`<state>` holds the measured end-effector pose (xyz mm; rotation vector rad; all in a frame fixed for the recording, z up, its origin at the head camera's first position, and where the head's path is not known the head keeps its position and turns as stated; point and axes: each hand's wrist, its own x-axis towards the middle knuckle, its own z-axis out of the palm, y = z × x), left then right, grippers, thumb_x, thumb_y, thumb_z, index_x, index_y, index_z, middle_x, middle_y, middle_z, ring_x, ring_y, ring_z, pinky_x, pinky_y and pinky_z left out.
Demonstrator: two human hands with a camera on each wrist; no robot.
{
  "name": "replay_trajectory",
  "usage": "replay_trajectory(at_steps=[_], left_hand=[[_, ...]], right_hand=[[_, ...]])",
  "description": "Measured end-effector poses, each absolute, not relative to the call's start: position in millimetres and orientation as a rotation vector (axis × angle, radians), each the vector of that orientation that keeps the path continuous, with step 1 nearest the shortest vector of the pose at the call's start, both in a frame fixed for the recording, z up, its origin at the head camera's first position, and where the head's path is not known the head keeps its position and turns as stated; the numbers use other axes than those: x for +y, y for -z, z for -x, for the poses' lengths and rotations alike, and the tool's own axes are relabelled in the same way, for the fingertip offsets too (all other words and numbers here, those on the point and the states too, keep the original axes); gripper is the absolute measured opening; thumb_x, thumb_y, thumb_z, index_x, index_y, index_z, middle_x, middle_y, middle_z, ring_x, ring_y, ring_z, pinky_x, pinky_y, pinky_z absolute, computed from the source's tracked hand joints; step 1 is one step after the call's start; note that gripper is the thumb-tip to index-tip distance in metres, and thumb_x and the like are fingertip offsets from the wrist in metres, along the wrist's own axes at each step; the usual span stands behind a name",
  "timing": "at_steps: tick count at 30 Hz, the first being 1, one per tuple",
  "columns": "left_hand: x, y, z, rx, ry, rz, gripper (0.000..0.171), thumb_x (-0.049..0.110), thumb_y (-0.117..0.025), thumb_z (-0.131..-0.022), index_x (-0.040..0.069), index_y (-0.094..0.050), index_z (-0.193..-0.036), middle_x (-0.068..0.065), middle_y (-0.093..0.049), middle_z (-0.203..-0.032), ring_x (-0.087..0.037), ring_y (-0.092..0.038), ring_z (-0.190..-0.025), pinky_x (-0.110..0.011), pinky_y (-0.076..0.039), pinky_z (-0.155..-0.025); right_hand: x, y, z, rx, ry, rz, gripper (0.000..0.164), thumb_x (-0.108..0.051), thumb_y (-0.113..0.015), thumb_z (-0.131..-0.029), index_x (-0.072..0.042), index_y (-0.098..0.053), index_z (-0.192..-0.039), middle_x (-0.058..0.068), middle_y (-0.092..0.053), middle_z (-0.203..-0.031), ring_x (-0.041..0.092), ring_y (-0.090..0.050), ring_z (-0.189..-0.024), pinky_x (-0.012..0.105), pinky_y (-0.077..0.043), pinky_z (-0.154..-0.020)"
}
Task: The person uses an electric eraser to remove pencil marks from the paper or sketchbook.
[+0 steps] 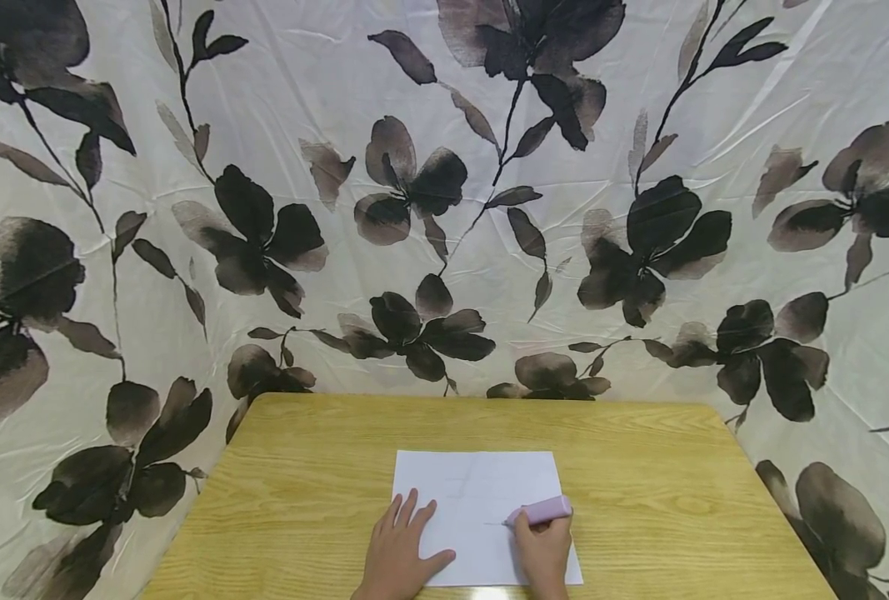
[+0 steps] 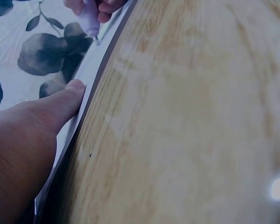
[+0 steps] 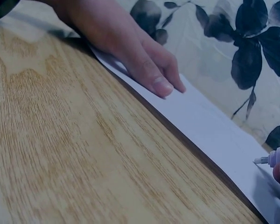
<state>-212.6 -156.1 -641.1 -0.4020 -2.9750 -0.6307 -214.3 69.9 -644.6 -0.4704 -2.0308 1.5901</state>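
Note:
A white sheet of paper [image 1: 481, 479] lies near the table's front edge. On its left side my left hand [image 1: 399, 550] rests with fingers spread and thumb pointing inward. My right hand [image 1: 545, 552] grips a thick lilac pen [image 1: 549, 509] over the right part of the sheet. The pen's narrow metal tip [image 3: 261, 160] points down and left at the paper; whether it touches is hard to tell. A faint thin line runs left from the tip. In the left wrist view the left thumb [image 2: 67, 100] lies near the paper's edge.
The wooden table [image 1: 302, 467] extends around the sheet on both sides and behind it. A white cloth with dark flowers [image 1: 481, 250] hangs behind and beside the table. A bright light reflection shows at the table's front edge.

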Motion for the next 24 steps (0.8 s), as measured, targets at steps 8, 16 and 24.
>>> replay_trajectory(at_steps=[8, 16, 24], left_hand=[[-156.6, 640.9, 212.3, -2.968, 0.633, 0.405, 0.085, 0.076, -0.054, -0.079, 0.016, -0.054, -0.138, -0.020, -0.037, -0.150, -0.045, -0.027, -0.138, -0.064, -0.027, -0.106], [-155.3, 637.7, 210.6, -2.973, 0.654, 0.403, 0.084, 0.075, -0.055, -0.080, 0.015, -0.053, -0.139, -0.020, -0.037, -0.150, -0.045, -0.027, -0.138, -0.064, -0.026, -0.107], [-155.3, 639.8, 210.9, -2.961, 0.648, 0.399, 0.083, 0.074, -0.056, -0.079, 0.015, -0.054, -0.138, -0.019, -0.037, -0.150, -0.045, -0.027, -0.138, -0.064, -0.026, -0.107]], right_hand=[[69.9, 643.6, 214.0, -1.970, -1.574, 0.547, 0.036, 0.003, -0.068, -0.076, 0.005, -0.045, -0.104, 0.016, -0.059, -0.086, 0.020, -0.058, -0.074, 0.019, -0.049, -0.062], [68.3, 641.6, 212.3, -1.994, -1.559, 0.533, 0.036, 0.002, -0.070, -0.075, 0.003, -0.046, -0.102, 0.013, -0.059, -0.081, 0.017, -0.056, -0.070, 0.021, -0.048, -0.060], [67.7, 641.1, 211.6, -2.016, -1.566, 0.485, 0.037, 0.002, -0.070, -0.075, 0.004, -0.045, -0.103, 0.014, -0.059, -0.081, 0.017, -0.057, -0.071, 0.020, -0.049, -0.060]])
